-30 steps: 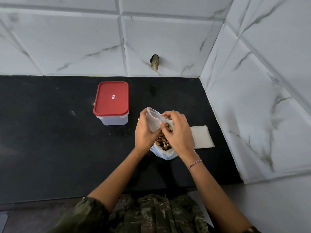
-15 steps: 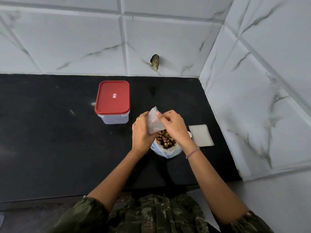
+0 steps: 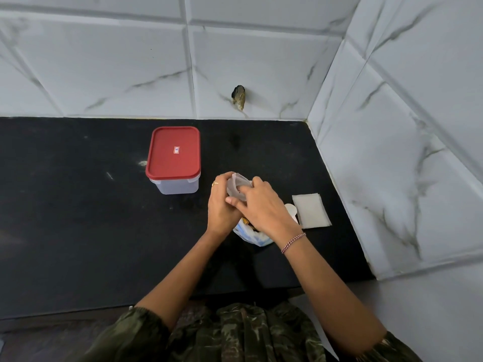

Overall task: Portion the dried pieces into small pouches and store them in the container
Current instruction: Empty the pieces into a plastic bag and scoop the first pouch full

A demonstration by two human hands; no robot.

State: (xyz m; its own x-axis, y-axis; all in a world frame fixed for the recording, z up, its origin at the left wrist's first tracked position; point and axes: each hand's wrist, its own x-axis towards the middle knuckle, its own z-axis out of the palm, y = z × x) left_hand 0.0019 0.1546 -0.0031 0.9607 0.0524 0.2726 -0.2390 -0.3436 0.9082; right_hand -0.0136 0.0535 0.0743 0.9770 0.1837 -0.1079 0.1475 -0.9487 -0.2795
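Change: the right hand (image 3: pixel 264 207) is now lying lower and further left than half a second ago, covering most of the brown dried pieces (image 3: pixel 247 222) that were showing plainly then. The container and the stack are keeping their places.
Container: the rectangular clear plastic container with a red lid (image 3: pixel 173 155) is standing shut on the black stone bench (image 3: pixel 78 218), left of both hands and apart from them.
Left hand: the left hand (image 3: pixel 222 205), wearing a ring, is wrapping its fingers (image 3: pixel 223 178) round the small translucent plastic pouch (image 3: pixel 236 188), holding it mouth-up.
Right hand: its fingers (image 3: pixel 257 181) are curling over the pouch's far rim while the thumb is pressing the near face, so both hands are gripping the pouch.
Bag: the crumpled white-and-blue plastic bag (image 3: pixel 254 237) is sitting directly beneath the hands, with the dried pieces inside it.
Stack: the flat white stack of pouches (image 3: pixel 311 210) is lying on the bench just right of the bag, with a small white round thing (image 3: pixel 291 210) just beside its left edge.
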